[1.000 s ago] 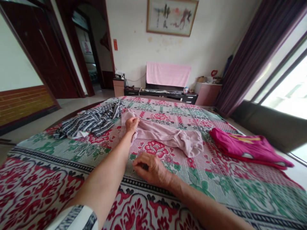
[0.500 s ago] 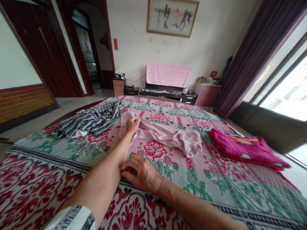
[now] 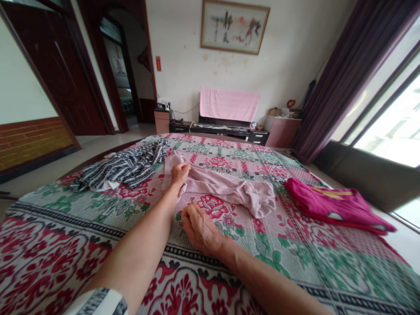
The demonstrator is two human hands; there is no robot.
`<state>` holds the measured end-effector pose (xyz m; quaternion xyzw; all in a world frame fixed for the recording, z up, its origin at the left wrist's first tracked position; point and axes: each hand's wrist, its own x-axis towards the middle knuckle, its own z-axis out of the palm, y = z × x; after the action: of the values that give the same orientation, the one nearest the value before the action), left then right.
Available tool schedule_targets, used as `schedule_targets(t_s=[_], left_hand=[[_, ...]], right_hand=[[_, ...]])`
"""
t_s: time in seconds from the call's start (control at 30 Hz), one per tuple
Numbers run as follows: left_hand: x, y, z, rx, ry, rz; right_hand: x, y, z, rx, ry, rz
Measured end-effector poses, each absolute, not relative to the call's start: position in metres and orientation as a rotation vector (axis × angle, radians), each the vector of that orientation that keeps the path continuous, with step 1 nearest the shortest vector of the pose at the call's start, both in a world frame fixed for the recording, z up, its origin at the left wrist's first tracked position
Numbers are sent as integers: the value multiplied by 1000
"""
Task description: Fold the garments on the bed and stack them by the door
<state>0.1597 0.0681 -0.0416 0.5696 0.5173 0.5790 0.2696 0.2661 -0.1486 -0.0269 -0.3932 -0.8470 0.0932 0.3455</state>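
A pale pink knit garment lies stretched sideways across the flowered bedspread, its right end bunched and twisted. My left hand is closed on the garment near its left end, with the arm reaching straight forward. Closer to me, my right hand hovers or rests over the bedspread, just right of my left forearm and short of the garment. Its fingers are curled in, and no cloth shows in them.
A crumpled black-and-white patterned garment lies at the left. Folded magenta clothing sits near the right edge of the bed. Beyond the bed stands a low black cabinet, with a pink cloth draped above it.
My right hand has moved forward and a little right, away from my left forearm, and its fingers have curled closer together. My left hand stays on the garment.
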Motion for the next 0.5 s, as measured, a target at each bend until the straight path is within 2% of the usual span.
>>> schedule_targets(t_s=[0.2, 0.3, 0.4, 0.5], left_hand=[[159, 71, -41, 1346, 1334, 1551], [159, 71, -41, 1337, 1339, 1552], [159, 71, -42, 1344, 1363, 1544], [159, 71, -42, 1354, 1364, 1540]], right_hand=[[316, -122, -22, -1180, -2215, -126], [350, -108, -13, -1278, -2230, -191], [368, -90, -8, -1424, -2176, -135], [383, -66, 1, -1527, -2097, 71]])
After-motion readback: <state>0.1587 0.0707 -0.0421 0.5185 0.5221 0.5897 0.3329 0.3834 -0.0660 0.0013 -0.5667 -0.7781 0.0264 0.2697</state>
